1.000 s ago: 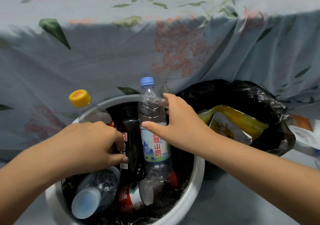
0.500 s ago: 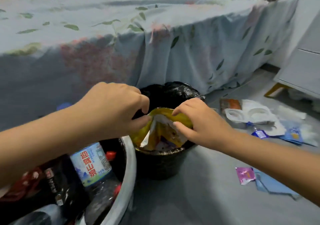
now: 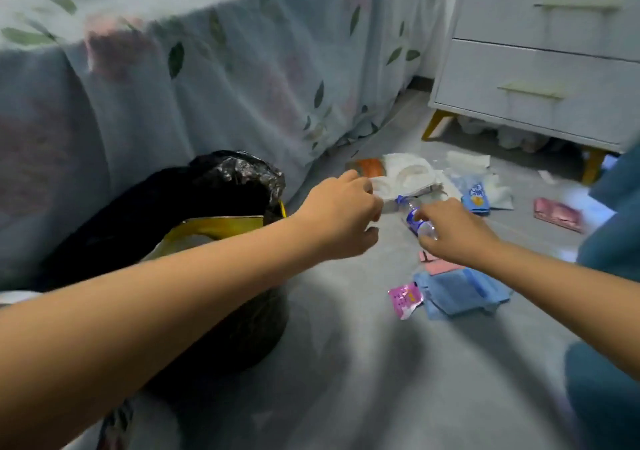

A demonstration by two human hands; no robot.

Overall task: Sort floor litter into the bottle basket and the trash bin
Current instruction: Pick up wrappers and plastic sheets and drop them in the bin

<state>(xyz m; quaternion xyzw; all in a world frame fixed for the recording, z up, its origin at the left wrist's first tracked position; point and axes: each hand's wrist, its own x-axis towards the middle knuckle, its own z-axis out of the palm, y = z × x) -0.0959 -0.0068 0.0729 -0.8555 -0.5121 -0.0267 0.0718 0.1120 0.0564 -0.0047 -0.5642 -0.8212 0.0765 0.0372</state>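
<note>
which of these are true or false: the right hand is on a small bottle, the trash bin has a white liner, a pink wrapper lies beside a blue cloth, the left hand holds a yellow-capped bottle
1. The right hand is on a small clear bottle lying on the floor. True.
2. The trash bin has a white liner. False: the liner is black.
3. A pink wrapper lies beside a blue cloth. True.
4. The left hand holds a yellow-capped bottle. False: it holds no bottle, its fingers curled near white packaging.

Floor open btwn trash bin & litter pile.
</note>
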